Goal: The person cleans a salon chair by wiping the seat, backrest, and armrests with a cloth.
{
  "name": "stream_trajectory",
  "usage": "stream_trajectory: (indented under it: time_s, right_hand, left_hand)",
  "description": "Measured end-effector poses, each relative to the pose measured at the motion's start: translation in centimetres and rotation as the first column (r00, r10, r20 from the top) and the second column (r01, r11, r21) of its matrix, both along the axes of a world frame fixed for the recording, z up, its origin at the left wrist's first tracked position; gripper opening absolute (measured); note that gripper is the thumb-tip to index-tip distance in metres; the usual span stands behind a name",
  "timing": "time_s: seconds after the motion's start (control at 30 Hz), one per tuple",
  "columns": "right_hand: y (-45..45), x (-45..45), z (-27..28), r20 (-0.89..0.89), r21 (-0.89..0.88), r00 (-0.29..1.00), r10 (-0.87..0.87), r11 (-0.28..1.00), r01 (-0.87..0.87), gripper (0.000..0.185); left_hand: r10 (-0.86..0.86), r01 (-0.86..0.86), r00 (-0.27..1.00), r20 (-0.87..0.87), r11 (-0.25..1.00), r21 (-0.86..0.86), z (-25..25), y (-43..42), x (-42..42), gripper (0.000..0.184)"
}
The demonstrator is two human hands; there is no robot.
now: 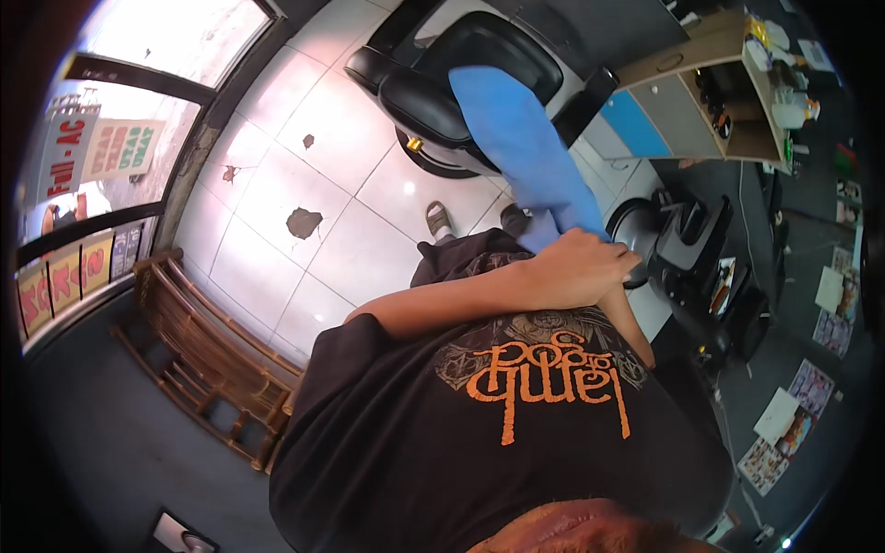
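Observation:
A blue cloth point(525, 138) stretches from my hands out over the seat of a black barber chair point(479, 55), its far end rounded and smooth. My left hand point(576, 263) is closed at the cloth's near end, with the forearm crossing in front of my dark T-shirt. Behind and beside it is my right hand point(625, 264), largely covered by the left. Its forearm comes up from the right, and its grip is hidden. The cloth's near end is bunched at the hands.
Ahead on the right stands a cabinet point(673, 120) with a blue panel, bottles on top. A second black chair point(682, 230) is to the right. A bamboo bench point(212, 359) and glass windows point(138, 138) line the left. The white tiled floor point(304, 175) has broken patches.

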State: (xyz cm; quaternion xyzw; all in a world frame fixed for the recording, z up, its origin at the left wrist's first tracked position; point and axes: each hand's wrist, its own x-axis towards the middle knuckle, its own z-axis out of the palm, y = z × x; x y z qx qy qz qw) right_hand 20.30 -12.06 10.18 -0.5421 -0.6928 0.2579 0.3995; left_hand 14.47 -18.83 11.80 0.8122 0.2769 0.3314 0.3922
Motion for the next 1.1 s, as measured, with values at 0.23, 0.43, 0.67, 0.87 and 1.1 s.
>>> stream_trajectory:
  time_s: [0.23, 0.43, 0.67, 0.87, 1.1]
  right_hand:
    - [2.7, 2.5, -4.5, 0.36, -0.005, 0.931, -0.067, 0.997, 0.074, 0.042]
    - [1.0, 4.1, 5.5, 0.246, -0.024, 0.963, 0.114, 0.994, -0.111, 0.043]
    - [0.3, 7.7, 5.6, 0.186, 0.052, 0.939, 0.291, 0.951, -0.305, 0.041]
    - [-2.4, 17.9, 1.4, -0.753, -0.352, 0.657, -0.031, 0.863, -0.362, 0.037]
    - [-6.3, 27.8, -4.5, -0.905, -0.379, 0.024, -0.424, 0.782, -0.495, 0.041]
  left_hand:
    - [-0.119, 0.202, 0.966, 0.228, 0.899, -0.387, 2.0, -0.1, -5.2, 0.039]
    - [0.561, -0.211, 0.788, 0.253, 0.632, -0.746, -5.2, 0.8, -5.9, 0.044]
    - [0.733, 0.502, 0.424, 0.532, 0.299, -0.811, -4.2, 0.2, 0.2, 0.059]
    - [0.79, -0.108, 0.349, 0.504, 0.568, -0.816, -0.7, -0.9, 1.7, 0.037]
    - [0.801, -0.381, 0.484, 0.352, 0.556, -0.739, 1.7, -1.3, 2.1, 0.037]
